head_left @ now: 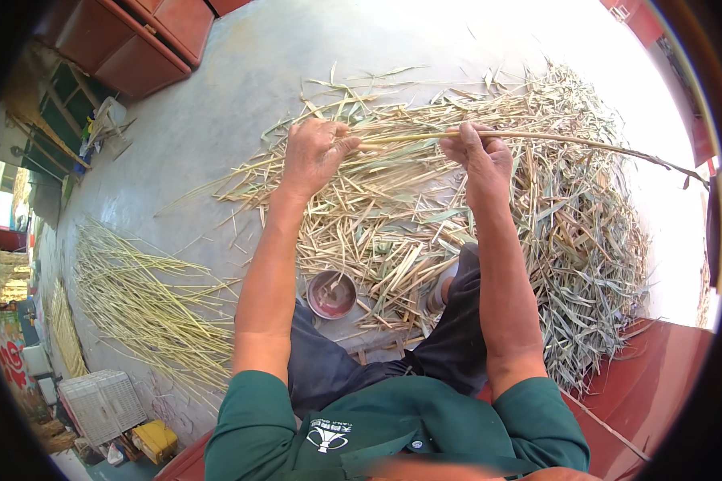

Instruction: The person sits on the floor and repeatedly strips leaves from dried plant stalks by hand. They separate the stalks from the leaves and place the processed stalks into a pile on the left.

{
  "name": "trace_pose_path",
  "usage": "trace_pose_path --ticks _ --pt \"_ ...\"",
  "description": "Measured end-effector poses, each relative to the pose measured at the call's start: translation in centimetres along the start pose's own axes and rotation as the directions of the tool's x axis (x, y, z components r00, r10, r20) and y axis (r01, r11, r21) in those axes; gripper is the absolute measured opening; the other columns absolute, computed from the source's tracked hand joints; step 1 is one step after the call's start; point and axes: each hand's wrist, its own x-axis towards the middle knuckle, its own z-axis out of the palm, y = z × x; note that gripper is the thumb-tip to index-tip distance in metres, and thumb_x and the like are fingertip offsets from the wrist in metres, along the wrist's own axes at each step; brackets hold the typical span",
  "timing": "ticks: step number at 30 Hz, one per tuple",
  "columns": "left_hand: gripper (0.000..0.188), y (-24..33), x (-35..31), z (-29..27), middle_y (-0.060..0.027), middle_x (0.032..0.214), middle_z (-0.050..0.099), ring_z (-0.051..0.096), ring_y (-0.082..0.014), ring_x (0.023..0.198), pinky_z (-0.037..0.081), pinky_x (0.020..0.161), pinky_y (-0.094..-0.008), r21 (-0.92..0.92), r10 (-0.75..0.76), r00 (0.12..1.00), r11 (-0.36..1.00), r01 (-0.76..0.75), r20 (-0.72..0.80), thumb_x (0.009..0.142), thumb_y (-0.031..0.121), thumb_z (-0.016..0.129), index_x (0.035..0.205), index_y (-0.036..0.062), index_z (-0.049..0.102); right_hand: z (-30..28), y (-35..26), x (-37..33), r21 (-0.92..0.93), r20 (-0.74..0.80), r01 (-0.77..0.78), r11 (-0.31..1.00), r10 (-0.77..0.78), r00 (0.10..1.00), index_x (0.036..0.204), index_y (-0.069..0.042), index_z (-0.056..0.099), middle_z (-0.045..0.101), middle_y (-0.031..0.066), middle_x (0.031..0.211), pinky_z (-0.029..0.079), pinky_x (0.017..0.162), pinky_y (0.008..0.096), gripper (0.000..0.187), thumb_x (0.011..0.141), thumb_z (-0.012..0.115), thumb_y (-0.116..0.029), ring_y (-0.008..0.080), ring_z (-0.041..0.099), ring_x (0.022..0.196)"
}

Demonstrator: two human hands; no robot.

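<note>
A long, thin reed stalk [569, 136] runs level across both hands, out over the far part of the litter, its dry brown tip reaching far right. My left hand [317, 156] is closed round its thick left end. Farther along, my right hand [483, 160] pinches the same stalk between thumb and fingers. Beneath them spreads a heap of dry reed stalks, leaves and peeled sheaths [393, 200]. Between my knees and the heap stands a round metal bowl [331, 294] with a few scraps in it.
Thin yellow-green stalks [144, 297] lie in a loose bundle at left. A large leaf pile [590, 264] rises at right, beside a red surface [658, 385]. Red cabinets [128, 52] stand far left; a white wire crate [103, 405] and yellow box [155, 441] sit near left.
</note>
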Motion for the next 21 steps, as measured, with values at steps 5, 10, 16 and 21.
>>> trace_pose_path --ticks 5,10,16,21 --pt "0.017 -0.3 -0.1 -0.3 -0.0064 0.093 0.074 0.068 -0.0155 0.084 0.053 0.079 -0.032 -0.348 -0.205 0.927 0.884 0.313 0.314 0.086 0.02 0.079 0.095 0.0053 0.076 -0.4 0.0 0.0 0.016 0.158 -0.04 0.999 0.037 0.987 0.116 0.002 0.059 0.072 0.0185 0.107 0.06 0.083 0.0305 0.022 0.101 0.062 -0.013 0.0238 0.072 0.095" --pt "0.014 -1.4 -0.6 0.3 -0.0031 0.086 0.074 0.068 -0.01 0.079 0.054 0.073 -0.0249 -0.578 -0.329 0.835 0.607 0.545 0.442 0.082 0.008 0.083 0.091 0.0023 0.074 -0.8 -0.4 0.3 0.019 0.28 -0.021 1.0 0.015 0.96 0.113 -0.001 0.06 0.072 0.0165 0.108 0.058 0.088 0.0302 0.018 0.1 0.062 -0.013 0.0214 0.07 0.102" --pt "0.014 -1.5 -0.8 0.7 -0.0041 0.083 0.073 0.068 -0.0104 0.077 0.054 0.072 -0.0247 -0.645 -0.399 0.819 0.507 0.572 0.412 0.081 0.009 0.084 0.088 0.004 0.073 -0.9 -0.8 0.3 -0.014 0.358 0.025 1.0 -0.019 0.934 0.11 -0.006 0.062 0.071 0.0148 0.113 0.055 0.098 0.036 0.012 0.099 0.063 -0.012 0.0226 0.068 0.109" --pt "0.014 -1.9 -0.7 1.5 -0.0045 0.084 0.074 0.066 -0.0091 0.076 0.051 0.067 -0.0242 -0.815 -0.572 0.784 0.319 0.484 0.242 0.084 0.013 0.083 0.085 0.0043 0.072 -0.7 -0.8 0.4 -0.022 0.259 -0.048 0.999 0.052 0.964 0.112 -0.001 0.061 0.072 0.0147 0.108 0.059 0.083 0.0284 0.015 0.099 0.061 -0.009 0.0199 0.069 0.102"
